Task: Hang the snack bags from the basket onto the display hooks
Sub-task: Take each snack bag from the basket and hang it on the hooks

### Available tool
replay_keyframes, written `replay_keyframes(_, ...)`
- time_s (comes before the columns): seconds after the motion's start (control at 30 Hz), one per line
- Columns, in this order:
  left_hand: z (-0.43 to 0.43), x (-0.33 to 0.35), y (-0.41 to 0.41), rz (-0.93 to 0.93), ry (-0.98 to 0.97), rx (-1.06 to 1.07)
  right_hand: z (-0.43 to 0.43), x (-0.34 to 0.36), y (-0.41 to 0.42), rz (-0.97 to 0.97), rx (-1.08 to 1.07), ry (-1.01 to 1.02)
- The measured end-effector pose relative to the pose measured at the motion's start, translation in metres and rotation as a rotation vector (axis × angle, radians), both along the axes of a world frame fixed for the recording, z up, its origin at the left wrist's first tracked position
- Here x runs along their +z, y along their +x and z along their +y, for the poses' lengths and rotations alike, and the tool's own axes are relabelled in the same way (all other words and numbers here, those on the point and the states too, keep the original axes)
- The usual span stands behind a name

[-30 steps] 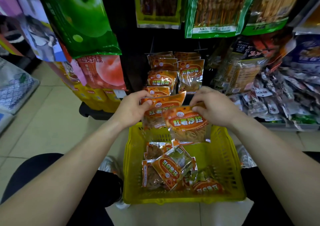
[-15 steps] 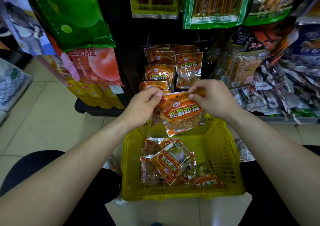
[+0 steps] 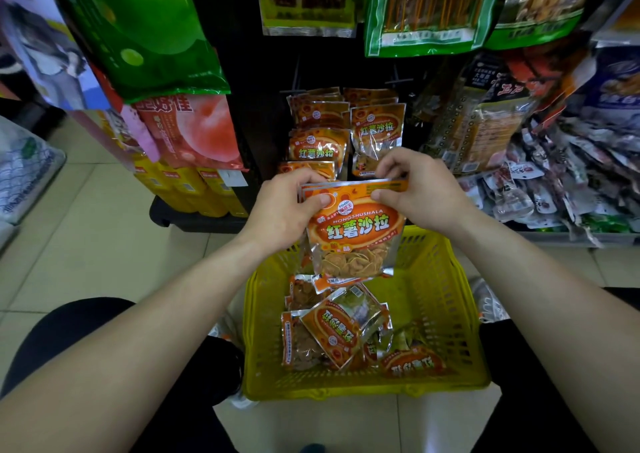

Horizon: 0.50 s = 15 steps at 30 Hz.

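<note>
Above basket [image 3: 450, 300], fingers [image 3: 382, 194] of both hands [image 3: 280, 210] [image 3: 427, 189] pinch bag [image 3: 358, 232].

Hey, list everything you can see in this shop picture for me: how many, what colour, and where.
held snack bags: small stack, exact count unclear, orange, above the basket
basket: one, yellow, on the tiled floor
loose snack bags: several, orange and silver, inside the basket
hung snack bags: several, orange, two columns on the dark rack
apple bag: one, green, upper left
peach bag: one, red-pink, below the apple bag
skewer bags: about three, green-edged, along the top
small packets: many, dark and silver, heaped at right
left hand: fingers pinch the stack's top left corner
right hand: fingers pinch the stack's top right edge
</note>
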<state>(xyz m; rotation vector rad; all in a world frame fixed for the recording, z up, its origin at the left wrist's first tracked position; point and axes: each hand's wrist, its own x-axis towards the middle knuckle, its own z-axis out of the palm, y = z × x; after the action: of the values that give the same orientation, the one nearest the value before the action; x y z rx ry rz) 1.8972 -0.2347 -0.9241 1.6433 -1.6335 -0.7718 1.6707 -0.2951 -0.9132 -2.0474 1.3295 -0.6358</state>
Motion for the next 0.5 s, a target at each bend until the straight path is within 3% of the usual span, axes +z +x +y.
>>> replay_keyframes(0.23, -0.0014, -0.0008, -0.0005, 0.011, 0.019, 0.011, -0.0032, -0.0003, -0.0014, 0.146, 0.030, -0.037)
replay_keyframes(0.5, -0.0021, -0.0050, -0.0007, 0.013, 0.012, 0.011, -0.0064, -0.0039, -0.0008, 0.170, 0.031, -0.066)
